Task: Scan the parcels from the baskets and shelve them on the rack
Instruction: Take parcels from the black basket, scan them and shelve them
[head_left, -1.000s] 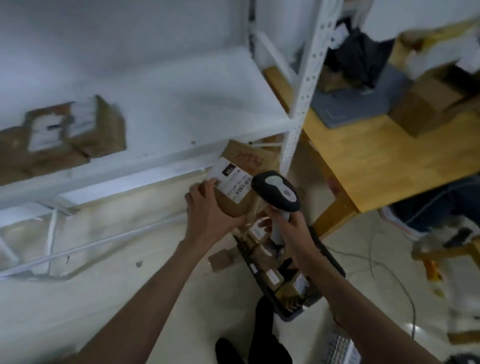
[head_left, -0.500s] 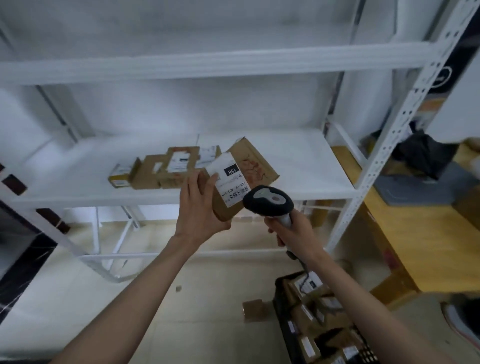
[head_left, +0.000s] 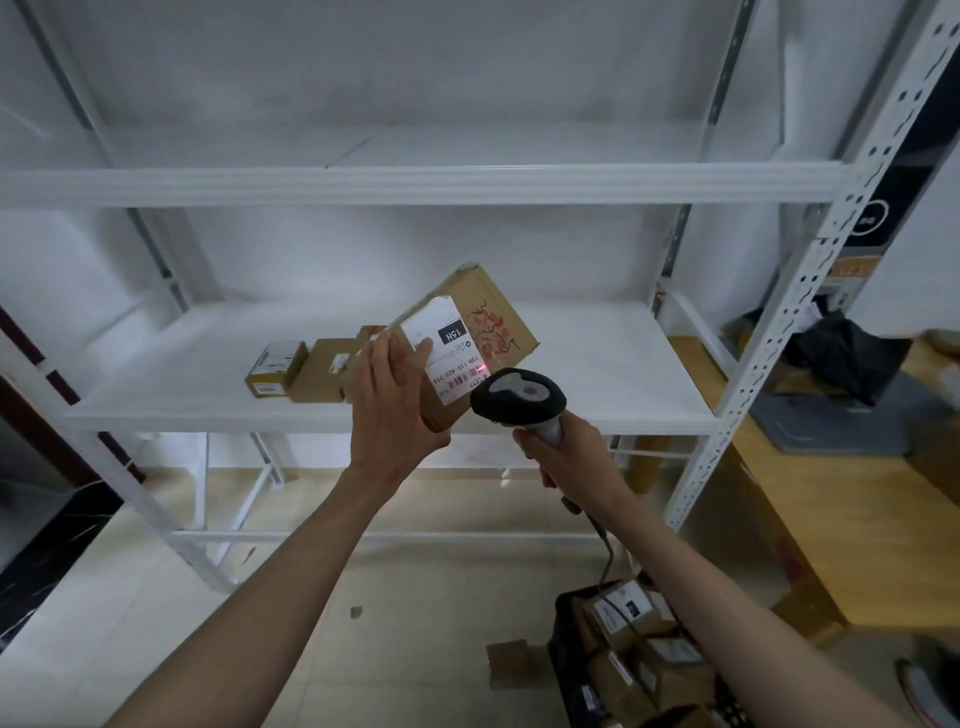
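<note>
My left hand (head_left: 390, 402) grips a brown cardboard parcel (head_left: 480, 317) with a white label, held tilted in front of the white rack's middle shelf (head_left: 597, 374). My right hand (head_left: 569, 457) holds a grey and black barcode scanner (head_left: 517, 397) just below the parcel's right side. A red scan dot lights the label's barcode. Small brown parcels (head_left: 296, 370) lie on the shelf behind my left hand. A black basket (head_left: 563, 623) full of parcels stands on the floor at the lower right.
The rack has an upper shelf (head_left: 415, 182) and a perforated upright (head_left: 769, 332) at the right. A wooden table (head_left: 852, 499) with dark items stands right of the rack. One small box (head_left: 509, 662) lies on the tiled floor beside the basket.
The view has lifted from the basket to the rack. Both hands rose with the parcel and scanner to shelf height, and the red scan dot now shows on the label.
</note>
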